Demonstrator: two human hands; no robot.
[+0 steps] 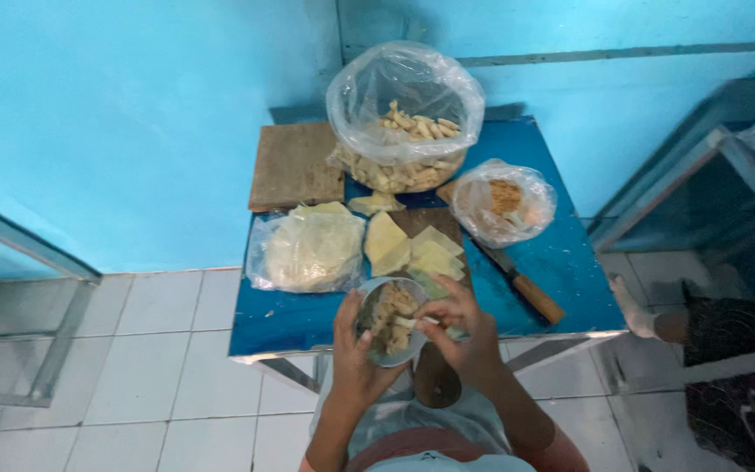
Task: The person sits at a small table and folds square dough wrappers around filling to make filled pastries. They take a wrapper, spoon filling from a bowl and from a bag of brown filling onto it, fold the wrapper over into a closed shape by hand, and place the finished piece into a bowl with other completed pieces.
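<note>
Cupping a small bowl (386, 320) in the left hand (351, 354), fingers wrapped round its rim, above the blue table's (561, 253) near edge. Pinching a utensil, too blurred to name, in the right hand (465, 328), dipping into brownish filling. Lying just beyond: pale wrappers (412, 249), knife (522, 284), bagged dumplings (404, 118).

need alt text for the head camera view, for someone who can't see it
A person's left hand holds a small bowl of filling while the right hand picks at it, over a blue table with wrappers, bagged food and a knife.
</note>
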